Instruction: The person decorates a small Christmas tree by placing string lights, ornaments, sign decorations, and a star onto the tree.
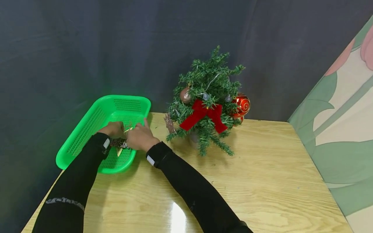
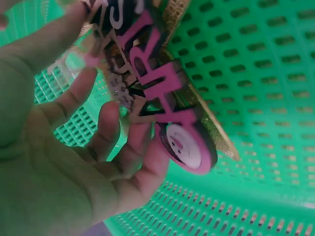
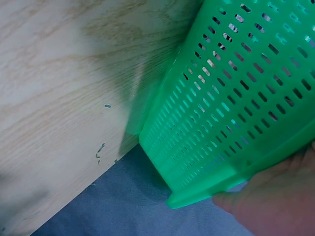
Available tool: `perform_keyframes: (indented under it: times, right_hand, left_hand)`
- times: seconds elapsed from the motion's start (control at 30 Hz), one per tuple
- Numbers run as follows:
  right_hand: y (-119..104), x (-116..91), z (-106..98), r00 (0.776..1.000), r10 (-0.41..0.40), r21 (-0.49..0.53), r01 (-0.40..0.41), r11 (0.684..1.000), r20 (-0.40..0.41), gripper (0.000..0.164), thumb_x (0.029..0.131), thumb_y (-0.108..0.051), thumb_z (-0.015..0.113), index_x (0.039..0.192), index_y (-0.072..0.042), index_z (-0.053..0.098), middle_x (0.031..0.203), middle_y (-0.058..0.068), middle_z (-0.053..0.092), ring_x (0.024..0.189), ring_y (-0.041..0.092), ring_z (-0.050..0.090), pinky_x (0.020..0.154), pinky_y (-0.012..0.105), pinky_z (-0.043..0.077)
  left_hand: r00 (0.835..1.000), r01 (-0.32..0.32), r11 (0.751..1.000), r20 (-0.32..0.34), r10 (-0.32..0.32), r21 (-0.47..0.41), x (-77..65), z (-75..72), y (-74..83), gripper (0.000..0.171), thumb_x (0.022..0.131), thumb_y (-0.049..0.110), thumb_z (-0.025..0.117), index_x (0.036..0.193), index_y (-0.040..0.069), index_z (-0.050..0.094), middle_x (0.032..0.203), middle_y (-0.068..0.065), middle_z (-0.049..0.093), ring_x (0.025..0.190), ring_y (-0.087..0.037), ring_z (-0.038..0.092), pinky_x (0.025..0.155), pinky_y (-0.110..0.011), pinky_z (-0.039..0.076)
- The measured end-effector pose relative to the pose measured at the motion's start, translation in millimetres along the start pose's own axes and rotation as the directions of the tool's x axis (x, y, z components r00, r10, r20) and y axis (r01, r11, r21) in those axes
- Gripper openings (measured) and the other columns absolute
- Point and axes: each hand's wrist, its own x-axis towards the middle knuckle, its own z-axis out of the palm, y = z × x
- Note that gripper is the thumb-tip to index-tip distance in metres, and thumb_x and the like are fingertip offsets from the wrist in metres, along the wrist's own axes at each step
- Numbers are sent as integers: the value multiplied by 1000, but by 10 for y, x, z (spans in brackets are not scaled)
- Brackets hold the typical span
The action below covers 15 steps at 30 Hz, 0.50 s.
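My left hand (image 1: 116, 130) is inside the green plastic basket (image 1: 60, 159). In the left wrist view it holds a decoration of cut-out Christmas lettering (image 2: 165, 81), pink-edged with a small round white face at one end. Its thumb and fingertips are on the piece. Gold glittery points (image 2: 211, 125) show behind the letters. My right hand (image 1: 141, 137) reaches over the basket's right side, close to the left hand, thumb raised. Whether its fingers hold part of the decoration is hidden. The right wrist view shows that hand's thumb side (image 3: 275, 196) beside the rim.
A small decorated Christmas tree (image 1: 215, 84) stands right of the basket, with a red bow (image 1: 204, 114), a red bauble (image 1: 242, 105) and a brown bauble (image 1: 185, 95). Under them is a wooden table (image 1: 262, 181). A dark curtain (image 1: 131, 48) hangs behind.
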Motion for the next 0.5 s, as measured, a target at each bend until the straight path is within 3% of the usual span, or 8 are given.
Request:
perform_keyframes:
  times: [0.03,0.17,0.33,0.5]
  right_hand:
    - [7,3,-5,1000,6,-1,-6,1000,-3,43,112,-31,41,75,-29,63,104,-10,73,150,22,37,129,54,-8]
    - [26,8,-7,1000,11,1,-11,1000,-6,41,113,-36,38,84,-33,67,111,-8,72,151,21,36,128,54,-9]
    - [18,-5,6,1000,5,-2,-5,1000,-4,41,113,-39,38,87,-33,69,103,-8,72,151,22,36,128,54,-10]
    - [7,-7,29,1000,6,6,-6,1000,-25,38,112,-40,41,91,-34,71,101,-10,72,150,21,38,128,54,-9]
  left_hand:
    - [1000,-10,1000,-15,10,-11,-23,-5,22,34,95,21,73,109,-6,57,111,-28,59,119,-60,48,86,-55,51]
    - [1000,-22,999,-21,21,-47,-84,21,49,54,95,19,74,130,-14,47,133,-39,51,122,-56,52,91,-56,53]
    - [997,-60,995,-51,56,-80,-132,54,30,55,96,15,73,134,-15,47,138,-40,48,122,-55,53,90,-54,53]
    - [993,-104,993,-66,100,-63,-187,36,27,47,94,16,76,126,-14,59,136,-39,52,117,-51,58,82,-47,56]
